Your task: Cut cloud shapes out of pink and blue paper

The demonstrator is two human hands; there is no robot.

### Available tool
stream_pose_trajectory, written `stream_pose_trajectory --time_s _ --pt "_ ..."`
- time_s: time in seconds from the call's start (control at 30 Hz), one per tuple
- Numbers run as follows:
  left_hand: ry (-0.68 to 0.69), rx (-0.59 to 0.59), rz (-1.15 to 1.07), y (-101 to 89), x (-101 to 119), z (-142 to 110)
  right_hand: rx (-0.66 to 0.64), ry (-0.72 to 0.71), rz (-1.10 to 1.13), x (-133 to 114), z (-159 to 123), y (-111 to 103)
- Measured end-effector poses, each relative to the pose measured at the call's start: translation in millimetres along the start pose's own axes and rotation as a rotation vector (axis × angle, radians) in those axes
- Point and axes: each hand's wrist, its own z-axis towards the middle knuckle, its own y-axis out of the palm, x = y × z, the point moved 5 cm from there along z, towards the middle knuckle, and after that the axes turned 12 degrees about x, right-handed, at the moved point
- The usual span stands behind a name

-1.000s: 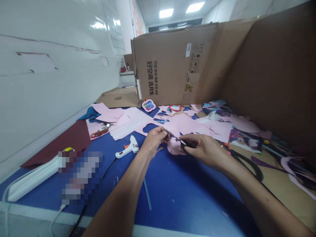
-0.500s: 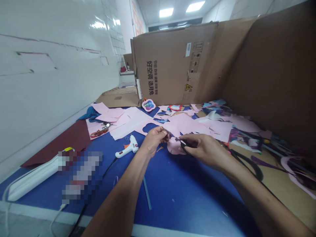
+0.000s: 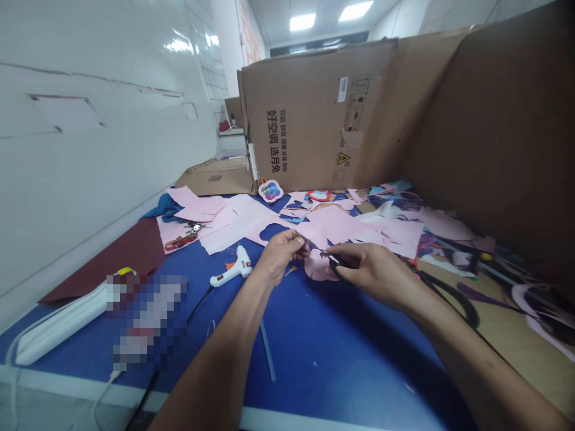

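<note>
The left hand (image 3: 279, 256) pinches a small piece, too blurred to name, between thumb and finger; the right hand (image 3: 380, 272) curls its fingers round black scissors (image 3: 340, 269); between them sits a pink paper shape (image 3: 316, 269); left, a glue gun (image 3: 233, 270).

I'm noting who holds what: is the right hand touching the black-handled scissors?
Touching. The head view shows the right hand gripping the black-handled scissors, with its thumb and fingers against the handles.
</note>
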Motion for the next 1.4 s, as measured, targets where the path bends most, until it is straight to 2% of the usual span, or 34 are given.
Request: stream_pose_trajectory --time_s 0.87,1.17,1.4 --pt "0.019 0.017 -0.015 2.3 -0.9 -1.0 0.003 -0.005 -0.002 -0.5 1.0 1.9" --pt "0.018 0.075 0.056 -1.6 1.8 0.0 -0.01 0.01 -0.052 1.0 1.8 2.7" --pt "-0.006 0.081 0.017 -1.0 -1.4 0.8 -0.033 0.027 -0.059 -6.0 1.0 1.5"
